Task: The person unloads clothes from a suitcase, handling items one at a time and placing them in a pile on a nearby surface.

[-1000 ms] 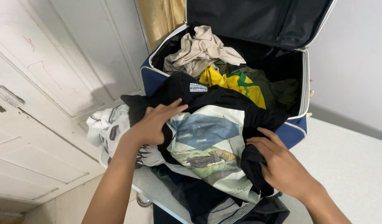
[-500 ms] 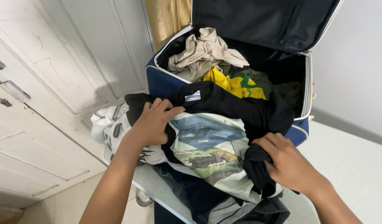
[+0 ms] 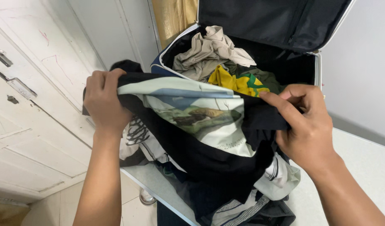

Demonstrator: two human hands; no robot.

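I hold the black T-shirt [image 3: 209, 142] by its upper edge, one hand at each side, so the cloth hangs free and the printed front faces me. My left hand [image 3: 102, 100] is closed in a fist over the bunched edge at 9 o'clock; my right hand [image 3: 307, 121] pinches the other edge at 3 o'clock, thumb and fingers shut on the fabric. Between the two grips the cloth sags slightly, soft and limp, with loose folds running down to 6 o'clock.

The shirt is thin knit, matte black, with a pale landscape print [image 3: 196, 113] in blue, green and cream across the chest.

It hangs just in front of the open suitcase [image 3: 161, 62], blue shell, white piping, black lining. Inside, at 12 o'clock: a crumpled beige garment [image 3: 205, 50] and a yellow garment with green trim [image 3: 236, 83]. Under the shirt, more clothes lie heaped on the white table [image 3: 359, 167], including a white printed one [image 3: 136, 136].
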